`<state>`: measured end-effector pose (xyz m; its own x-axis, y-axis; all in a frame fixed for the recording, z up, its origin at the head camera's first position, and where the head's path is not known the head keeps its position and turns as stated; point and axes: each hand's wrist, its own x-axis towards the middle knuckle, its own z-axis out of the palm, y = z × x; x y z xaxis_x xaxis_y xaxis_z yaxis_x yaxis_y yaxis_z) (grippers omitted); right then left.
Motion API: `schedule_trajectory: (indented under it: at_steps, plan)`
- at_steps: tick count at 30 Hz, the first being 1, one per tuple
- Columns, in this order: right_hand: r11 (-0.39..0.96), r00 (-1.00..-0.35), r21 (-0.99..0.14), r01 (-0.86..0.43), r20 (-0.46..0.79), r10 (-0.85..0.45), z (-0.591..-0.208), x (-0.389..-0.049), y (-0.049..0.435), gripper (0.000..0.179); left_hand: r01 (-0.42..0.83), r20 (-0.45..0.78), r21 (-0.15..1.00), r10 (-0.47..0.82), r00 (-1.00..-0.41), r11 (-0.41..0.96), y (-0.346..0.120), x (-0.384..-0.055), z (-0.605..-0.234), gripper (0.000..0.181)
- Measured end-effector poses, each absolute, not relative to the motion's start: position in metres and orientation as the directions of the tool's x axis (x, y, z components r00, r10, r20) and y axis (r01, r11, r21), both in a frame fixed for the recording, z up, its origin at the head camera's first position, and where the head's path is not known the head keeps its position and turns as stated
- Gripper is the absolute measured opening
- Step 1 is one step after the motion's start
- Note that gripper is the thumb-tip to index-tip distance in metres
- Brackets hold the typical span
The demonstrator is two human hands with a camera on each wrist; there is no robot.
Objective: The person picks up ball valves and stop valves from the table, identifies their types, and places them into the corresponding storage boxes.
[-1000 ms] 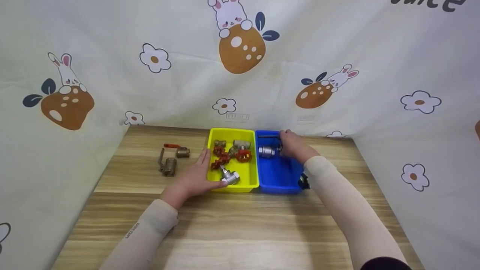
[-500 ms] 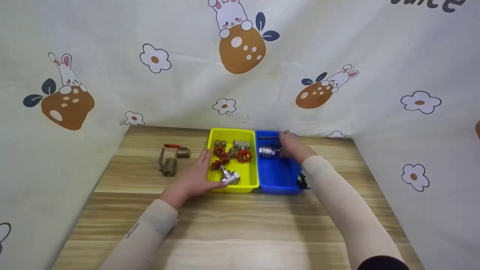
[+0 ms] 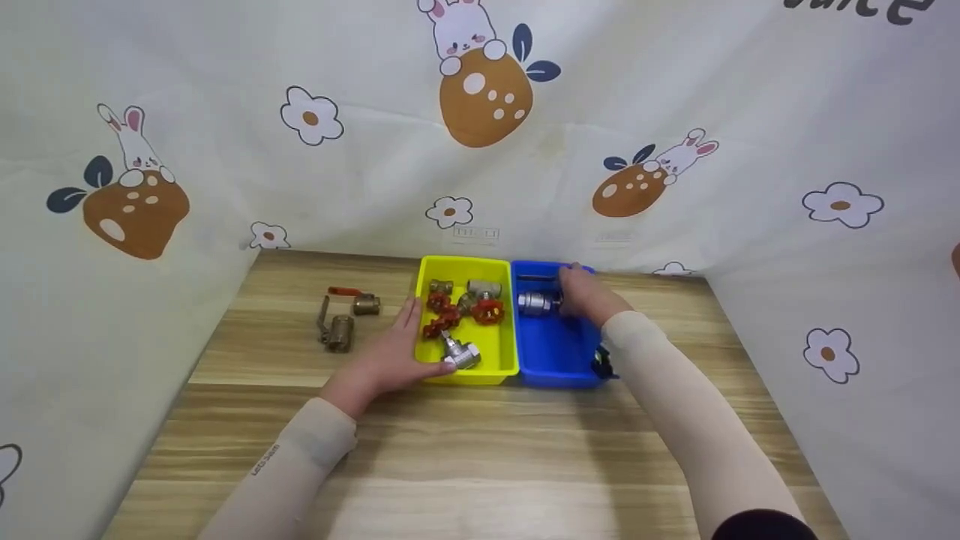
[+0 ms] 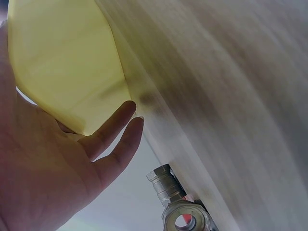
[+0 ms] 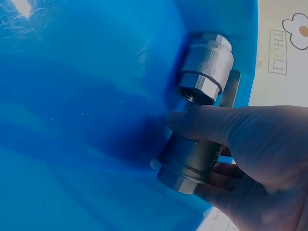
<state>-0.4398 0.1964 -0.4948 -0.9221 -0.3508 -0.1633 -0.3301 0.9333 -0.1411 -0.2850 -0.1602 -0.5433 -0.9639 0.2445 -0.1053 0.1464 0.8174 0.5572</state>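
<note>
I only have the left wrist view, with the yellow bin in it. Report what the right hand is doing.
Observer: The right hand grips a metal valve between thumb and fingers.

Operator: Tell me what is next to that valve.

Observer: A silver valve, lying in the blue bin.

Operator: My view shows only the outside of the yellow bin. Describe what it holds.

Observer: Several metal fittings, some topped with red handwheels.

Head view looks forward-down; left wrist closely shares its yellow bin, right its blue bin.
</note>
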Motion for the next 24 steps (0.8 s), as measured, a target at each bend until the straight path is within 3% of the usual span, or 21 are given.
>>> schedule_trajectory:
  at_steps: [24]
  plan:
    - [0.952, -0.914, -0.144, -0.272, -0.272, -0.302, -0.4933, -0.4424, 0.191, 0.06, 0.142, -0.1, 0.55, 0.234, -0.967, 0.823, -0.1602, -0.2864, -0.5437, 0.141]
